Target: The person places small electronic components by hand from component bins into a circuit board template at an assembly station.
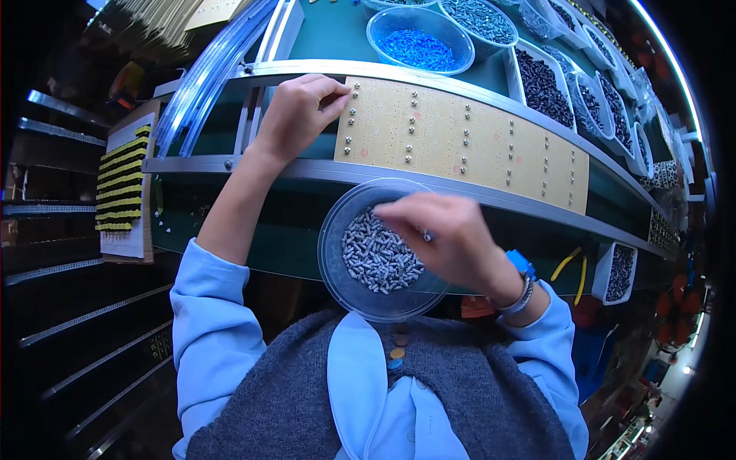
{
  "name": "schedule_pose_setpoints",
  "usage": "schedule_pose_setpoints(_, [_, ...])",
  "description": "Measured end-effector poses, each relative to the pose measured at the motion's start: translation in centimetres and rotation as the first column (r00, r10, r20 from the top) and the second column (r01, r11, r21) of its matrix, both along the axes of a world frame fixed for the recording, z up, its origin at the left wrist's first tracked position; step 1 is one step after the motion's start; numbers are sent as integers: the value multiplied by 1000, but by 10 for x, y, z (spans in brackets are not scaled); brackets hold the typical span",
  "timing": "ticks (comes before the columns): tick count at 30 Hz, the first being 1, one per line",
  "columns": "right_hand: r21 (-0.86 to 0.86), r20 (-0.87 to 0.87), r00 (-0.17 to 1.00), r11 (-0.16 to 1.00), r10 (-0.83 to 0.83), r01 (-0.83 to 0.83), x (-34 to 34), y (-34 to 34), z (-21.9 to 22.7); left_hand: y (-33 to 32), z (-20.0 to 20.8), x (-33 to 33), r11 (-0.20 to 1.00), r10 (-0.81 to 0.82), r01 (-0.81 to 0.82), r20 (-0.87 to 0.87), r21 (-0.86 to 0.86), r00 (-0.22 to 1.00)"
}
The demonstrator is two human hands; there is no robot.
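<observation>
A tan circuit board (pixel 448 134) spans two metal rails, with several small silver parts standing on it in rows. At its far left corner, my left hand (pixel 303 111) pinches with thumb and forefinger; what lies between the fingertips is too small to make out. Closer to my body is a clear round plastic bowl (pixel 331 264) holding many small silver-grey cylindrical components (pixel 376 257). My right hand (pixel 448 234) hangs over the bowl's right side, fingers curled and blurred by motion. One small silver-grey component shows against its curled fingers.
Beyond the rails stand a bowl of blue parts (pixel 418 50) and a white bin of black parts (pixel 540 84), with more containers rightward. Clear plastic tubes (pixel 211 69) lie at left, near a board of yellow-black parts (pixel 123 184). Yellow-handled pliers (pixel 571 268) and a small white bin (pixel 613 272) sit at right.
</observation>
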State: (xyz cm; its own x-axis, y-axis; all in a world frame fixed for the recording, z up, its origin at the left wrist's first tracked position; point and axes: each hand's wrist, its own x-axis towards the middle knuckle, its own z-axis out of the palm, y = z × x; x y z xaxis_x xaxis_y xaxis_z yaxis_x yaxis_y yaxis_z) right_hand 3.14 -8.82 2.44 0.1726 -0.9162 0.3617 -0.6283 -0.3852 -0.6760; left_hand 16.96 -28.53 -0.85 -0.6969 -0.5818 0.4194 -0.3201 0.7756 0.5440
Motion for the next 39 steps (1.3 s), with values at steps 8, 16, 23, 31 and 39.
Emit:
schedule_pose_setpoints(8, [-10, 40, 932, 932, -362, 362, -59, -73, 6, 46, 27, 4, 990, -21, -2, -165, -138, 986])
schedule_pose_setpoints(16, [-114, -219, 853, 881, -473, 460, -56, -98, -21, 129, 20, 15, 868, -412, 491, 445, -73, 795])
schedule_pose_setpoints(23, [-251, -293, 819, 866, -493, 431, -52, -99, -22, 130, 24, 15, 881, -422, 470, 530, 48, 736])
schedule_pose_setpoints(31, [-283, -432, 798, 903, -420, 322, -50, -97, -17, 129, 27, 17, 891, -432, 444, 491, 100, 757])
schedule_pose_setpoints(39, [-175, -621, 765, 981, -173, 80, -65, -101, 4, 126, 22, 20, 882, -464, 464, 319, 82, 826])
